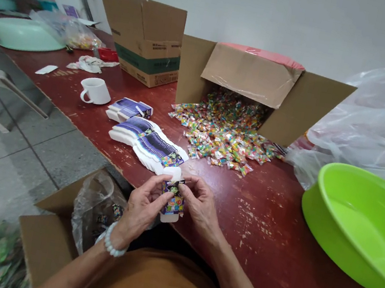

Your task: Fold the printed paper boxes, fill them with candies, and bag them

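While the left hand (141, 209) and the right hand (201, 209) meet just above the table edge, both hold a small white plastic tube (169, 217) sleeved in a purple, yellow and black printed wrapper; the tube stands nearly upright between them, in front of the person's chest. Left fingers curl around its side, with the thumb pressed on the wrapper; right fingertips pinch its upper part, the fingers lying close together rather than spread. A white beaded bracelet (111, 244) circles the left wrist.

Two rows of similar wrapped tubes (147, 145) lie on their sides on the red-painted wooden table (268, 222), the nearer row just ahead of the hands; a heap of small colourful wrapped sweets (225, 130) spills from a cardboard carton (253, 75) lying on its side, well beyond them. A white ceramic mug (95, 91) stands left of the rows; a lime-green plastic basin (361, 223) sits to the right, tilted, with a clear plastic bag (366, 130) behind it. An upright cardboard carton (140, 38) stands against the wall; a pale green basin (23, 34) lies at the far left of the table. Below the left forearm, an open carton (50, 233) holds a clear plastic liner (95, 206).
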A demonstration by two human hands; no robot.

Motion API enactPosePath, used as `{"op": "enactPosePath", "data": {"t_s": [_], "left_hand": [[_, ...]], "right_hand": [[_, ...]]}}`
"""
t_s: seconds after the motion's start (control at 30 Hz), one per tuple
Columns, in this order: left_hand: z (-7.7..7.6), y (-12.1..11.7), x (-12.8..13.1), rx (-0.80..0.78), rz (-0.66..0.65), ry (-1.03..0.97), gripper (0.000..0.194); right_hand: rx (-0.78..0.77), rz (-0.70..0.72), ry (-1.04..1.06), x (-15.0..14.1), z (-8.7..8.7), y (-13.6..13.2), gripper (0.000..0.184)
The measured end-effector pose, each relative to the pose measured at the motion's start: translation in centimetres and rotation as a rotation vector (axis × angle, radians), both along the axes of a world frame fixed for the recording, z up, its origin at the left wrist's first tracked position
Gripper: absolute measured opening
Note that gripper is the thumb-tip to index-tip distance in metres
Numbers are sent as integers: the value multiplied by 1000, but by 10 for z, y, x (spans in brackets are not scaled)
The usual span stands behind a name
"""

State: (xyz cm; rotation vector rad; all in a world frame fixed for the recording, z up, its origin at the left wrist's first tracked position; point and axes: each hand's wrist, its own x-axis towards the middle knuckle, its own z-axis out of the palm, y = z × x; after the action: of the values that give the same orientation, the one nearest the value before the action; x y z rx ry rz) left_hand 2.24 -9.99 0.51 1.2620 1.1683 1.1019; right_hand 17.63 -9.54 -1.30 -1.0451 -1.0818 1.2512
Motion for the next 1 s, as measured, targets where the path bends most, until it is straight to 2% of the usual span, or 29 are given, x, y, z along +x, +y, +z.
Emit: {"op": "enactPosePath", "data": {"t_s": [0.13,0.23,0.3,0.37,0.43,0.5,0.57,0.63,0.7,0.77,0.8,0.9,1.0], "left_hand": [[2,7,-5,-61,-80,22,28],[2,11,-8,-18,-135,80,26],[0,12,-8,28,-164,143,24],[-2,12,-8,68,-182,183,21],[-4,9,-6,61,-175,134,18],[-4,6,-3,-13,-130,-23,23],[-3,3,0,-154,-88,-199,39],[-3,2,2,-345,-152,-318,48],[-4,2,5,-522,-282,-388,49],[-7,2,7,-621,-340,-437,51],[-9,2,9,-636,-327,-450,52],[-12,1,16,-617,-264,-428,54],[-12,2,21,-553,-259,-374,64]], "right_hand": [[-69,42,-20,11,2,5,23],[-182,153,69,17,2,9,27],[-227,178,131,18,2,11,32],[-213,182,146,18,1,11,40],[-161,201,83,17,-1,10,35],[-91,184,-25,17,-3,8,22],[-19,118,-103,16,-6,5,16],[37,50,-160,17,-7,2,13],[98,39,-261,17,-7,-1,12],[170,69,-368,18,-4,-3,13],[184,88,-394,18,-3,-3,16],[47,166,-300,19,2,-2,23],[-116,263,-157,20,5,5,22]]}}
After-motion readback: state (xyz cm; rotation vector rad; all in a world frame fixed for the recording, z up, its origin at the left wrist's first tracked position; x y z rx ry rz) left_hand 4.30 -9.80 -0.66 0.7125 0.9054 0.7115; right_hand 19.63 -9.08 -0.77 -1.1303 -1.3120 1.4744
